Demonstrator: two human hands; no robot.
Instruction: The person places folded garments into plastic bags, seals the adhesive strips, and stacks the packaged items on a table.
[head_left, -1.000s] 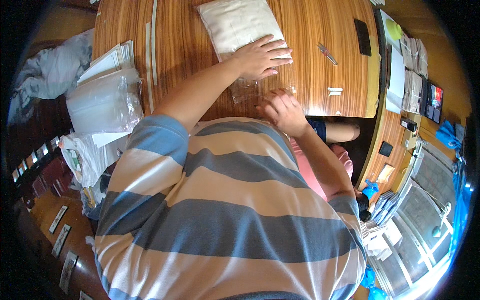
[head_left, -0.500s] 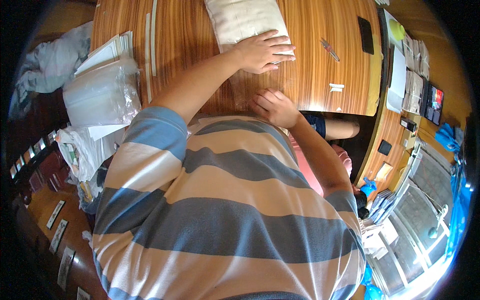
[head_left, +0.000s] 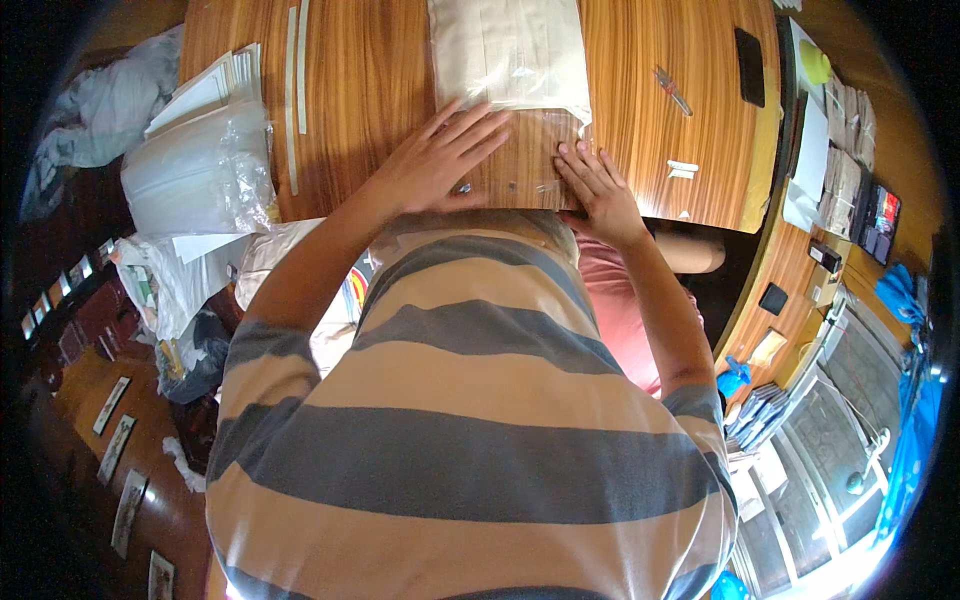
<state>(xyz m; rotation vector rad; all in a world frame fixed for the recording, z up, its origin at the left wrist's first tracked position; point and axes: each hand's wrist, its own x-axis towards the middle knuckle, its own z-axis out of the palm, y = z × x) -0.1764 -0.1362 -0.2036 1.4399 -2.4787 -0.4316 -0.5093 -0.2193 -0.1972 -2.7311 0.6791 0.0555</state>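
Observation:
A folded cream-white cloth [head_left: 510,55] lies at the far middle of the table inside a clear plastic bag. The bag's see-through end [head_left: 528,150] stretches from the cloth toward the table's near edge. My left hand [head_left: 445,160] rests with fingers spread at the left side of that end, fingertips just short of the cloth. On the other side, my right hand [head_left: 605,195] lies with fingers stretched out along the plastic's right edge, its thumb close to the table edge. Neither hand grips anything visible.
Thread snips [head_left: 673,92], a dark phone [head_left: 749,67] and small white strips [head_left: 682,170] lie to the right. At left are a stack of clear plastic bags [head_left: 195,185], white sheets [head_left: 205,95] and long pale strips [head_left: 292,100]. Someone in pink [head_left: 625,290] sits beside me.
My left hand has come off the cloth, back toward me onto the clear end. My right hand has uncurled and shifted right and forward. The packed cloth now shows more fully.

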